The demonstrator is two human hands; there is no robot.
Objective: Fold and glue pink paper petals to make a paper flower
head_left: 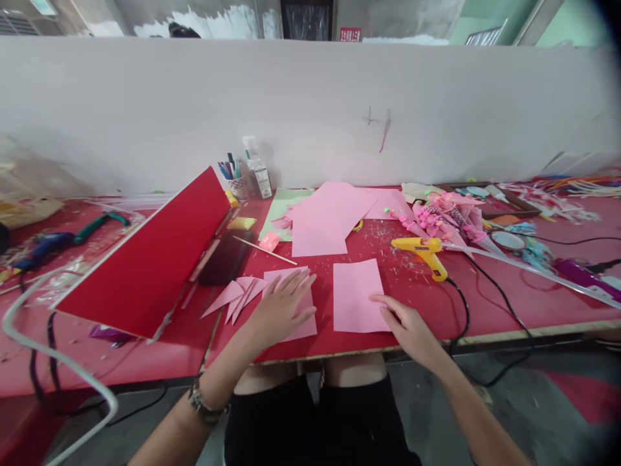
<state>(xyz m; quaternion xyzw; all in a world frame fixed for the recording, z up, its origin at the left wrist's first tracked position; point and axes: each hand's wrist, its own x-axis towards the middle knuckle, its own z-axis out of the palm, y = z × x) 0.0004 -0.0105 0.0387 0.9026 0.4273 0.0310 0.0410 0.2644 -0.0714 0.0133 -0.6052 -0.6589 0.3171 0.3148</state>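
Observation:
My left hand [279, 310] lies flat with its fingers stretched, palm down over a pink paper sheet [305, 317] near the table's front edge. Just left of it are several folded pink paper pieces [237, 294] with pointed ends, fanned over one another. A second pink paper sheet [358, 294] lies to the right, apart from the first. My right hand [410, 330] has its index finger and thumb at that sheet's right edge, seemingly pinching it; its other fingers are partly hidden. Further back rests a stack of larger pink paper [327, 217].
Right of my hand lies a yellow glue gun [427, 252] with a black cable. A pile of pink crafted pieces [446, 217] is behind it. At left, a red board [160, 259] leans at a slant. A pen cup [237, 186] and a bottle [259, 175] stand by the white partition [310, 103].

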